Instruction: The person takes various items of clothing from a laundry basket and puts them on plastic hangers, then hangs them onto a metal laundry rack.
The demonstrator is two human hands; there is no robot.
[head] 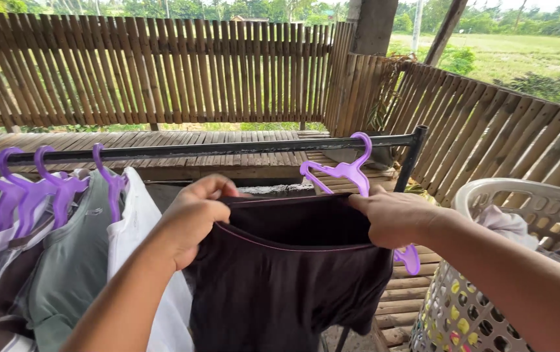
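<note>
- Left hand [192,218], centre frame: fingers clamped on the waistband of a dark garment [286,280].
- Right hand [394,215], right of centre: fingers closed on the garment's other side and on a purple hanger [345,171].
- Garment hangs below the black rail [228,148].
- White laundry basket [527,202], lower right.

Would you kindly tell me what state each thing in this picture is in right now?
Dark garment: held open at its top edge by both hands, partly on the hanger.
Purple hanger: hooked on the rail, one end inside the garment.
Left hand: gripping the garment.
Right hand: gripping the garment.
Rail: carrying hung clothes.
White shirt: hanging.
Laundry basket: holding clothes.
</note>
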